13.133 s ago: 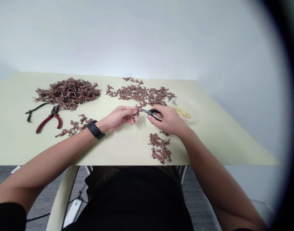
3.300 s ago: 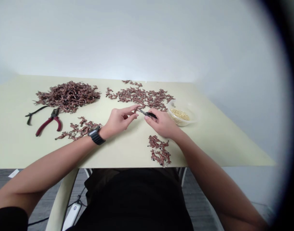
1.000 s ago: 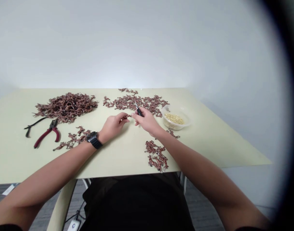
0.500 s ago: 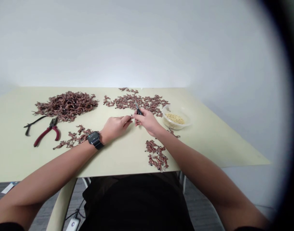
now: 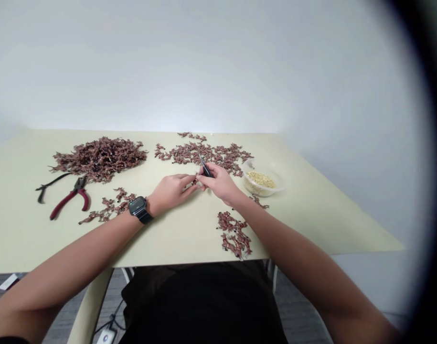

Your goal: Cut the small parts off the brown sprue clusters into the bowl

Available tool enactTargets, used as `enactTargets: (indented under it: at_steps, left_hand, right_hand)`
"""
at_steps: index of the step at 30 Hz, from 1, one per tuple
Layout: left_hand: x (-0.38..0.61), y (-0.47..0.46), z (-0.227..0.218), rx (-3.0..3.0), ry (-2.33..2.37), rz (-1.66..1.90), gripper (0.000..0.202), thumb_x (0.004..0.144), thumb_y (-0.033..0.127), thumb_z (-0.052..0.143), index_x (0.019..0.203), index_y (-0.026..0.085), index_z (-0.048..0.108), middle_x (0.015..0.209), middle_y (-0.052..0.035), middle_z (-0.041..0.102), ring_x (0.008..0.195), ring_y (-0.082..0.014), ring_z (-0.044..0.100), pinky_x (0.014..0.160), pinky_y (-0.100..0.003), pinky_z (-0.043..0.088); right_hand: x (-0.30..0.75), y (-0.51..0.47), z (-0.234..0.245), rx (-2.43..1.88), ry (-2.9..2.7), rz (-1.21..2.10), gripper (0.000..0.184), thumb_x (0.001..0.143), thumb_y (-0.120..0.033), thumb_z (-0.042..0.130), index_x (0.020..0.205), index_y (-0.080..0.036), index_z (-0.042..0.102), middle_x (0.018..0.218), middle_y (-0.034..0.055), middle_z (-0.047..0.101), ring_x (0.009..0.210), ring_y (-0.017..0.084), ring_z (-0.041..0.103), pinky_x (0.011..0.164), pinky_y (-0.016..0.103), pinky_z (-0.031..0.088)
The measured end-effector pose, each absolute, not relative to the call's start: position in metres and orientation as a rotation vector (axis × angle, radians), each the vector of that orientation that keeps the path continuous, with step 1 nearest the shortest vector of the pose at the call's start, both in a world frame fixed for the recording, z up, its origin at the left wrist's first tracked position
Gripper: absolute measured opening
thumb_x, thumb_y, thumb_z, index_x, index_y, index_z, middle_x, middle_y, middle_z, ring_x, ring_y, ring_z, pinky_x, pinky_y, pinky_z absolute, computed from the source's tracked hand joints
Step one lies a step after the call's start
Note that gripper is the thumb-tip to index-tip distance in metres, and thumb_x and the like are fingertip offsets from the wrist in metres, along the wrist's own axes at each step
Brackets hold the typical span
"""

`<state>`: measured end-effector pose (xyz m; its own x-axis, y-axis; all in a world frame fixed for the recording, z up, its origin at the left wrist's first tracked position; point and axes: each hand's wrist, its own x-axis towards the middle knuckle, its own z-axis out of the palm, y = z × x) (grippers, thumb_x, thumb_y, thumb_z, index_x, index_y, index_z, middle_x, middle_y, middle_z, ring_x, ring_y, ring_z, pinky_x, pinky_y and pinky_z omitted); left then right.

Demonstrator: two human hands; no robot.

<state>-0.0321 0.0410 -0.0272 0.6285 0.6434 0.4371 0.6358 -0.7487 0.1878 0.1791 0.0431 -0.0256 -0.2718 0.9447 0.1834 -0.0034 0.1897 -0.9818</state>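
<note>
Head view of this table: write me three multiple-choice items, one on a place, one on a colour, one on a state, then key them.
1. Where does the bowl stand?
A) At the far left
B) To the right of the hands
C) On the floor

2. What colour are the handles of the pliers?
A) Red
B) Blue
C) Yellow

3. What is the right hand doing?
A) Lying open and empty
B) Pressing flat on a pile
C) Pinching small black scissors

1 B: the bowl sits on the table, right of both hands.
2 A: the handles show dark red.
3 C: the fingers close on the black scissors.
</note>
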Motion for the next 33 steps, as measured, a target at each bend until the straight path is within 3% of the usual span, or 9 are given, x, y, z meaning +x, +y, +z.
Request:
enactTargets:
  at_steps: [5,14,18,24,28,33]
  left_hand:
    - [-0.033,0.042,-0.029,2.930,1.113,0.752,0.037,0.109,0.045,0.048,0.120,0.018,0.072,0.110,-0.0134,0.077,0.095,-0.0237,0.072,0.077,-0.033,0.052]
    - [-0.032,0.043,-0.028,2.834,1.086,0.749,0.033,0.108,0.044,0.052,0.110,0.016,0.070,0.100,-0.0126,0.075,0.088,-0.0232,0.068,0.074,-0.033,0.050]
    - [-0.029,0.042,-0.026,2.489,1.085,0.861,0.033,0.105,0.046,0.056,0.108,0.017,0.070,0.097,-0.0099,0.074,0.079,-0.0197,0.066,0.073,-0.033,0.052]
    - [-0.030,0.050,-0.027,1.725,0.864,1.003,0.043,0.098,0.056,0.065,0.110,0.015,0.071,0.099,-0.0105,0.075,0.080,-0.0173,0.071,0.076,-0.031,0.059]
    - [-0.032,0.055,-0.030,1.626,0.815,1.005,0.045,0.095,0.057,0.070,0.113,0.015,0.071,0.090,-0.0068,0.074,0.078,-0.0165,0.073,0.076,-0.030,0.058]
    - [-0.033,0.055,-0.031,1.583,0.766,1.026,0.043,0.095,0.055,0.072,0.109,0.014,0.073,0.096,-0.0082,0.073,0.080,-0.0148,0.070,0.076,-0.027,0.055]
  right_hand:
    - [0.180,0.042,-0.026,-0.961,-1.562,1.211,0.022,0.084,-0.035,0.073,0.093,-0.022,0.058,0.082,-0.0022,0.061,0.064,0.013,0.060,0.066,0.030,0.052]
    - [0.178,0.040,-0.025,-0.988,-1.608,1.157,0.023,0.086,-0.038,0.071,0.095,-0.022,0.057,0.088,-0.0011,0.061,0.067,0.014,0.059,0.066,0.030,0.051]
    - [0.182,0.039,-0.019,-1.165,-1.606,0.791,0.029,0.090,-0.048,0.068,0.097,-0.024,0.054,0.089,0.0002,0.062,0.074,0.017,0.056,0.071,0.031,0.048]
    - [0.189,0.035,-0.008,-1.291,-1.840,0.532,0.042,0.096,-0.058,0.060,0.077,-0.023,0.046,0.070,-0.0022,0.052,0.068,0.016,0.047,0.066,0.032,0.034]
    - [0.188,0.030,-0.005,-1.272,-1.951,0.488,0.038,0.097,-0.056,0.061,0.082,-0.022,0.054,0.069,-0.0019,0.054,0.065,0.015,0.048,0.063,0.031,0.032]
    - [0.192,0.031,-0.004,-1.184,-2.069,0.416,0.026,0.094,-0.048,0.066,0.091,-0.022,0.062,0.074,-0.0016,0.058,0.067,0.015,0.052,0.065,0.030,0.034]
